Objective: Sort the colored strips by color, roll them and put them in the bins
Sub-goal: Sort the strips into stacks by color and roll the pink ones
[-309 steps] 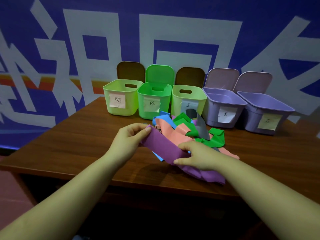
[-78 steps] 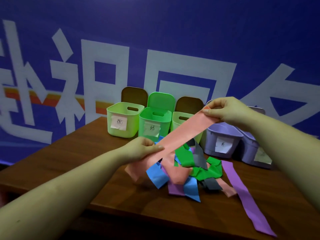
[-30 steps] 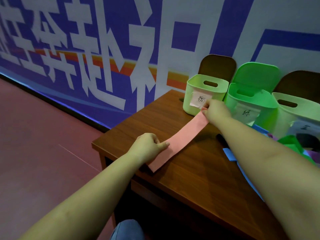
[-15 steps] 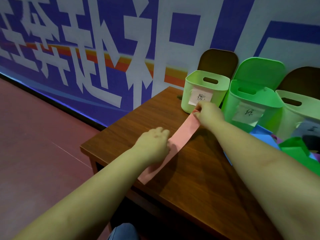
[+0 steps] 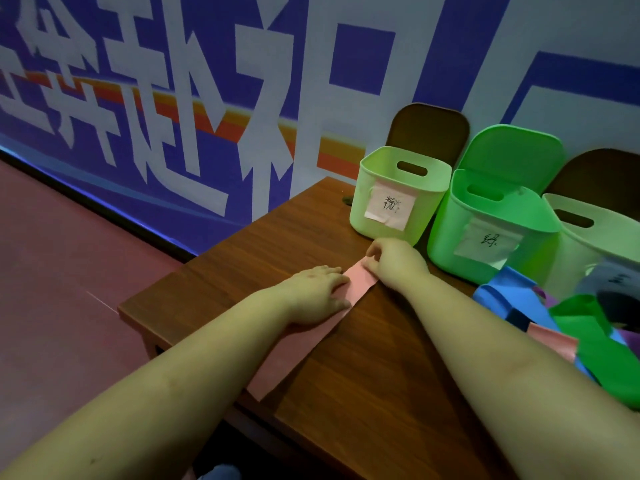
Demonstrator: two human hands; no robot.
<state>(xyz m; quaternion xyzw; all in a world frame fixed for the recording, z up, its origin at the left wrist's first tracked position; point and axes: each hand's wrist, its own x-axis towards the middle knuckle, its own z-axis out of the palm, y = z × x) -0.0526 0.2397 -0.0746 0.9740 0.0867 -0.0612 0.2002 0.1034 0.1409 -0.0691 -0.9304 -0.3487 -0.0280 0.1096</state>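
Note:
A long pink strip (image 5: 304, 344) lies flat on the wooden table (image 5: 363, 393), running from its near left edge toward the bins. My left hand (image 5: 317, 294) presses down on the strip's middle with its fingers spread. My right hand (image 5: 393, 259) pinches the strip's far end, which is folded over, just in front of the light green bin with a pink label (image 5: 398, 192). A pile of blue, green, pink and purple strips (image 5: 568, 327) lies at the right.
A brighter green bin (image 5: 491, 220) and another pale green bin (image 5: 599, 237) stand to the right, with lids leaning behind them against the blue and white wall banner. The table's left corner (image 5: 124, 308) drops to a reddish floor.
My right hand has drawn the strip's far end back from the bin toward my left hand, folding it over. The left hand slid forward along the strip. The view moved closer.

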